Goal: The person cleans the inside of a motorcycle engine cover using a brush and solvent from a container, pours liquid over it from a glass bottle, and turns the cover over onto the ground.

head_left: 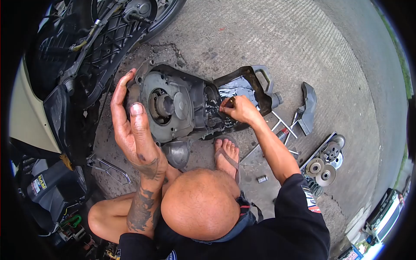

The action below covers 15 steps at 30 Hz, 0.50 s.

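Observation:
A large grey metal engine cover point(184, 97), with a round opening and hub, stands before me. At its left end my left hand point(141, 132) grips the edge, the thumb on the near side and the other fingers around the outside. My right hand point(240, 110) pinches a small dark tool with a brassy spot, which looks like a brush point(230, 103); its tip is hidden. This hand is at the cover's right end, over a cut-open plastic jug point(247, 71) that serves as a tray. Dark, shiny liquid point(237, 88) lies in the jug.
A partly dismantled motorcycle point(117, 39) fills the left side. On the concrete to the right lie a black plastic part point(307, 106), a T-handle wrench point(279, 123) and a tray of round metal parts point(331, 151). A small socket point(262, 178) lies near my foot point(226, 158).

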Tool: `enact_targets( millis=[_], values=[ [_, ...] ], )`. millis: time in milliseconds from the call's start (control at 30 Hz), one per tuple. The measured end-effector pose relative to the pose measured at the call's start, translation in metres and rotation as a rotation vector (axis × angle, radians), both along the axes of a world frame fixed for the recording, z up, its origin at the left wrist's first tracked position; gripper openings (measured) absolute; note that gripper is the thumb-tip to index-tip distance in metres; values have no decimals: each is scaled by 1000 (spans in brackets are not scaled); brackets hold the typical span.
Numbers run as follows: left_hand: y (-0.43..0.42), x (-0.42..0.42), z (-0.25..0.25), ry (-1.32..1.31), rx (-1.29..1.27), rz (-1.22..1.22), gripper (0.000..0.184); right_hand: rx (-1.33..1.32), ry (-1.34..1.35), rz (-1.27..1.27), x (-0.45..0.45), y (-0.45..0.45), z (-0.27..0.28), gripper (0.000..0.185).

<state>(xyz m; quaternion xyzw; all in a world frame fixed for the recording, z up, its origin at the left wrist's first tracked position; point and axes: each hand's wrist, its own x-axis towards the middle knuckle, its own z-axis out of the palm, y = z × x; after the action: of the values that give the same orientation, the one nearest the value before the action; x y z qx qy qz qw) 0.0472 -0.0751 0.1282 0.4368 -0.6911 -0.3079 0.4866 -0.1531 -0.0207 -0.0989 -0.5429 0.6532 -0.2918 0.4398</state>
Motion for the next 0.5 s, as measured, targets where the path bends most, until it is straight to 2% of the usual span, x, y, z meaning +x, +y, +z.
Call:
enact_targets(
  millis=[67,167,233,300,367,500],
  values=[
    [1,1,-2,14,0,-17,53,-10,23,-41,-11,-7,-14,21],
    [-1,2,-4,57,8,-31,55,-159,43,-145,-14,-11,1,19],
    [-3,4,-4,8,-28,-28,56,-40,-90,-68,-14,-7,29,21],
    [-3,7,-4,-12,-19,-30,59,21,-201,128,-16,-1,36,22],
    [-2,13,-5,-57,-38,-72,64,21,-196,191,-14,-1,21,17],
    [2,16,-6,-90,-52,-100,70,-60,-13,47,-10,-6,15,17]
  ],
)
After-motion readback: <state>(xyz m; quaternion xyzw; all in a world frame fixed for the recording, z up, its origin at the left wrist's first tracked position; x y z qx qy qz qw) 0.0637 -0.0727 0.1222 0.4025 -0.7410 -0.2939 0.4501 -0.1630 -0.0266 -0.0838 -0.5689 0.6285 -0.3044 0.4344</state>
